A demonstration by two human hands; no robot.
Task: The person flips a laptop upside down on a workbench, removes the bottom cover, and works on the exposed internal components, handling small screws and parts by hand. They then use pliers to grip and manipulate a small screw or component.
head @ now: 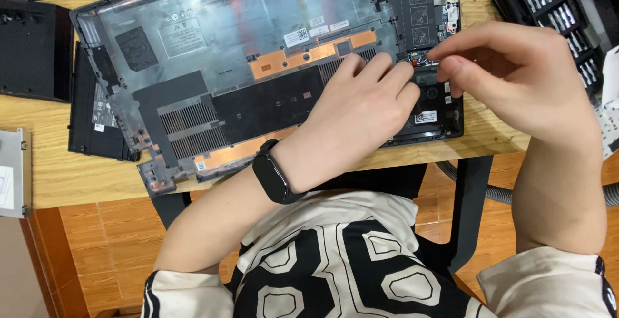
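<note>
An opened laptop base (258, 79) lies tilted across the wooden bench (58, 163), its inner side up, with dark shielding, grey vent grilles and copper-coloured strips showing. Its near edge hangs slightly over the bench's front edge, just above the person's lap.

The left hand (361, 108) rests flat on the right part of the base, palm down, fingers spread loosely and lying on the dark cover beside the circuit board (419, 15). Its grip is not closed on anything; the fingertips simply press on the surface. A black wristband (274, 171) sits on that wrist.

The right hand (516, 73) hovers over the right end of the base, its thumb and forefinger pressed together in a pinching grip right at a small orange-red part (413, 62) at the lower edge of the board. Whether the fingertips actually hold something tiny between them is too small to tell. The two hands' fingertips are nearly touching there.

At the upper right corner of the bench stands a black case of screwdriver bits (554, 9), open, with rows of metal bits. Left of the laptop base lie flat black panels (32, 47), one partly tucked under the base's left edge, and a grey metal plate (13, 173) sits at the far left edge. A grey ribbed hose (496, 192) runs below the bench on the right, over the brown tiled floor (84, 253)
</note>
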